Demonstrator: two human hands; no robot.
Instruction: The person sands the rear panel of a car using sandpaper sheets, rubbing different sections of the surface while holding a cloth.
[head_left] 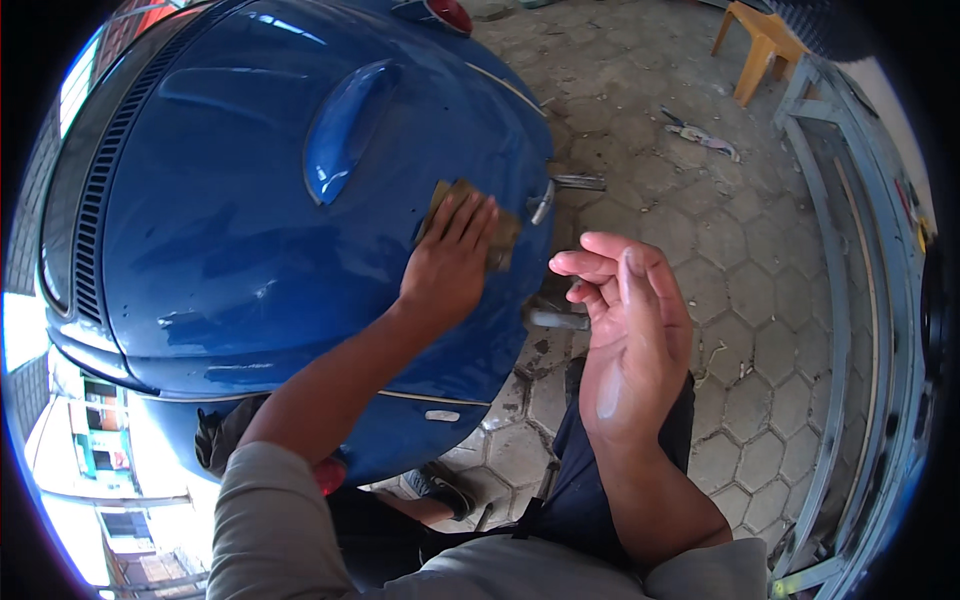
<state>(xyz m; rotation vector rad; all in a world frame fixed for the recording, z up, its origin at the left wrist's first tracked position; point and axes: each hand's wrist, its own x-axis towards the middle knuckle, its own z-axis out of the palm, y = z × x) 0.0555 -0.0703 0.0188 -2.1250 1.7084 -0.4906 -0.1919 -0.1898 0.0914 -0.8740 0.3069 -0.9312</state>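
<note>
Head view: a slotted vent (97, 170) curves down the far left of a rounded blue car panel (220, 300), whose glossy surface carries, farther along, a raised blue housing (345, 130). From the lower edge, an arm in a grey sleeve (275, 510) reaches across the panel to the left hand (447, 262), its grip laid nearly flat, fingers side by side over a brown pad (505, 240) that it holds against the paint, to the right of the housing and near the panel's right-hand edge; the thumb is hidden, so whether it pinches the pad as well cannot be told. The step in hand looks to be rubbing or wiping the paint, and the next move would seem to call for even pressure and a path that follows the curve without catching the housing. Past the panel's edge, a metal pipe (558, 320) juts out near the right hand (635, 330), which is raised apart from the panel, its grip loosely half curled with nothing visible in it, a whitish smear (607, 398) on the heel of the palm. Farther right, hexagonal paving (750, 400) runs beneath an orange plastic stool (765, 33) and toward a grey metal frame (848, 270)
</note>
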